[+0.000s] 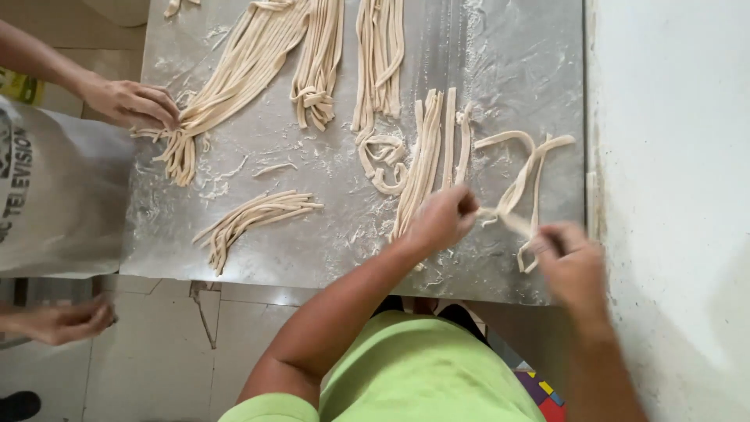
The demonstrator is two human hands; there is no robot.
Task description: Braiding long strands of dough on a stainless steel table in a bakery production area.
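A pale dough strip (516, 195) is stretched between the person's two hands near the right-hand front corner of the floured metal table (508, 62). The left hand (441, 219) pinches one end with thumb and fingertips pressed together, while the right hand (570, 262) – blurred in motion – appears closed on the other end, though its exact grip cannot be told. Held taut like this, the strip seems to be kept off the table so it can be drawn out from the looped tangle beside it without sticking.

Just left of that strip lies a straight bundle of cut strips (426, 156), laid parallel, likely to keep them separate. Further left on the table are a curled bunch (383, 156), a small loose sheaf (250, 219) toward the front edge, and long bundles (266, 55) running to the far edge. At the table's left edge a co-worker's hand (129, 101) presses down on the end of one bundle; another of their hands (66, 320) hangs below the table.

Flour dusts the metal – it likely stops the dough clinging. A white wall (672, 156) stands right of the table, and pale floor tiles (156, 352) show below it.
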